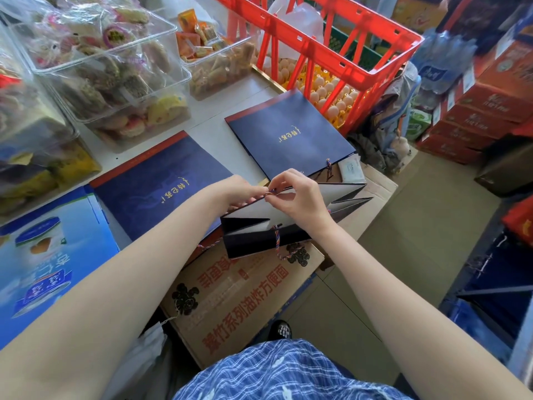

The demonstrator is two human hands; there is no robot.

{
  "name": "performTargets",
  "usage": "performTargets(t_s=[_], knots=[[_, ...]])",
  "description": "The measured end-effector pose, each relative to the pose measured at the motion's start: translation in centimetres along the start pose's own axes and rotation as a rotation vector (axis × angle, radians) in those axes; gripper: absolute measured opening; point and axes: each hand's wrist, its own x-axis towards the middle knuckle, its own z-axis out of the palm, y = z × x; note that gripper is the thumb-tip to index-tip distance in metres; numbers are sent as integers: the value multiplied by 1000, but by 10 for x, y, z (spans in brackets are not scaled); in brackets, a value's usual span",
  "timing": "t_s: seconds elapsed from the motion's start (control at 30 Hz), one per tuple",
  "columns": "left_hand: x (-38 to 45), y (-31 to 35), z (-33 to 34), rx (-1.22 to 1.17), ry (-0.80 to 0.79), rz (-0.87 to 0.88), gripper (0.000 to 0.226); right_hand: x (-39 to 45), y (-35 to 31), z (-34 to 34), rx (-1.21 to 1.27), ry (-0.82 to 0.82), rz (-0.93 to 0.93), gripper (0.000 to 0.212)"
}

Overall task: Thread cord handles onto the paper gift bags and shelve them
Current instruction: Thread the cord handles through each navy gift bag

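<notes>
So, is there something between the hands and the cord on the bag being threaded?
Nothing visible. The left hand and right hand both pinch the cord end directly at the far top edge of the opened gift bag. The near-side cord handle hangs clear below.

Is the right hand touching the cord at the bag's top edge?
Touching. The head view shows the right hand pinching the twisted cord at the open bag rim, with the left hand alongside.

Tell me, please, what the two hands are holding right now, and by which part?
Both the left hand and right hand pinch the braided cord at the far top rim of the open navy gift bag.
</notes>
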Motion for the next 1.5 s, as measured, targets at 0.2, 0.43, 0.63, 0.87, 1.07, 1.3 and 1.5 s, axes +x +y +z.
performTargets(t_s=[0.2,0.43,0.63,0.87,1.07,1.3,1.5], knots=[[16,1,9,-309,-55,-100,14,-8,0,-1,-36,15,-47,20],[16,-1,21,40,415,156,19,-13,-1,-2,-148,-40,51,25],[24,-9,25,-2,555,145,31,-13,-4,10,-250,-69,154,28],[24,-14,23,-613,447,100,41,-8,-9,20,-315,-14,231,25],[11,-1,20,-863,415,99,36,-3,-18,35,-205,111,265,22],[-3,-17,4,-465,41,163,13,-3,-7,34,-151,94,248,18],[-2,-21,7,-504,137,124,15,-7,-6,36,-91,71,167,19]])
